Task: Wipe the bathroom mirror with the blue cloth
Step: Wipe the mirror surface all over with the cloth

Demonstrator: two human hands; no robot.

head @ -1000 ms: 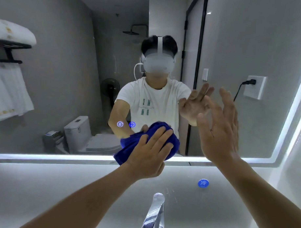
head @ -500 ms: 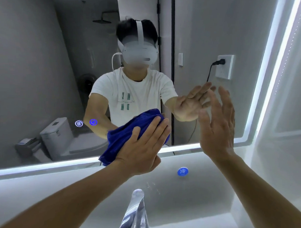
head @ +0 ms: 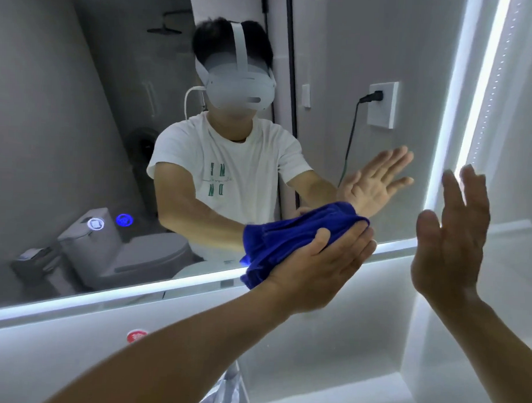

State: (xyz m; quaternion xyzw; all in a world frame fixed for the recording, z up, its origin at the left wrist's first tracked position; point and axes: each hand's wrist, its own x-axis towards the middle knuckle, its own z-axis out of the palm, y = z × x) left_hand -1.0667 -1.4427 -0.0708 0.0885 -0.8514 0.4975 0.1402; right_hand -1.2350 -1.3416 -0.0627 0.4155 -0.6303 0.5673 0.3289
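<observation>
Pale grey bathroom walls frame one large flat mirror (head: 80, 119), its glass smooth and glossy. You can count two lit bands on it: one long strip (head: 104, 295) along the bottom edge and one upright strip (head: 479, 88) at the right edge. Two small round icons glow low on the left of the glass, one white (head: 95, 224) and one blue (head: 124, 220), side by side.

You have one blue cloth (head: 281, 241), soft and terry-like, bunched into thick folds. It lies against the lower right part of the mirror, and its bottom end hangs over the lit bottom strip. Your left hand (head: 313, 269) presses it to the glass with the fingers straight and close together and the thumb laid across the folds.

Your right hand (head: 447, 247) is raised to the right of the cloth, apart from it, near the mirror's right edge. Its palm faces forward and the fingers are straight and slightly spread, holding nothing. Whether it touches the glass or wall cannot be told.

Below the mirror you have one shiny metal tap (head: 228, 390), partly behind your left forearm, and one round red sticker (head: 137, 336) on the smooth white surface.

Reflected in the glass are one white toilet (head: 121, 256) with a rounded lid and one square white wall socket (head: 382, 104) with a single black plug in it.
</observation>
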